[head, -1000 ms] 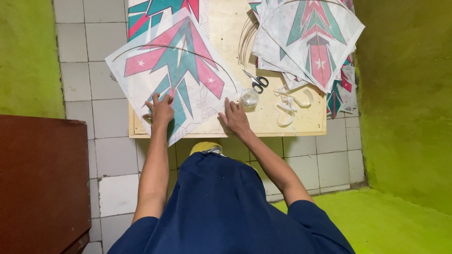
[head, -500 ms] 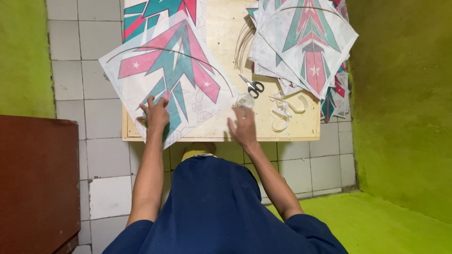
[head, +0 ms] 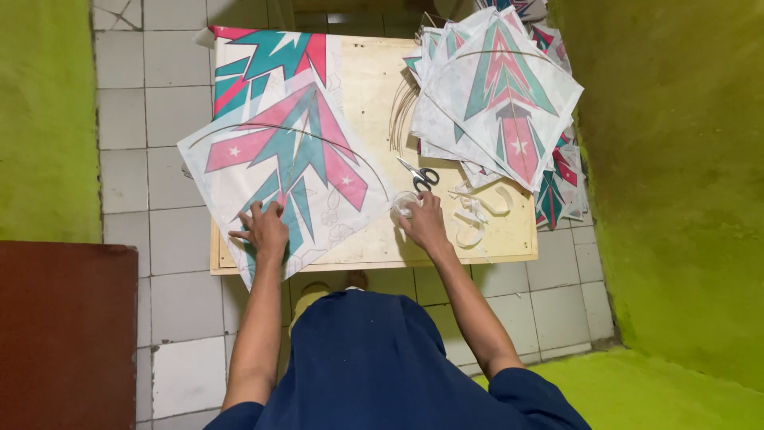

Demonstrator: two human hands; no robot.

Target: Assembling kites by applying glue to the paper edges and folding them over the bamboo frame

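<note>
A white paper kite [head: 298, 159] printed in pink and teal lies on a low wooden board [head: 366, 87], with a thin curved stick across it. My left hand [head: 263, 229] presses flat on the kite's near corner, fingers spread. My right hand [head: 422, 223] rests on a small clear round container [head: 403, 205] beside the kite's right corner; its grip is partly hidden. Black-handled scissors [head: 419, 174] lie just beyond that hand.
A stack of finished kites [head: 497, 95] covers the board's far right. White paper scraps [head: 477, 211] lie to the right of my hand. Another printed sheet [head: 267, 60] sits at the far left. A brown cabinet [head: 64, 334] stands left; green walls flank the tiled floor.
My right hand has moved from the kite's edge to the clear container. My left hand stays pressed on the kite. The view has shifted slightly.
</note>
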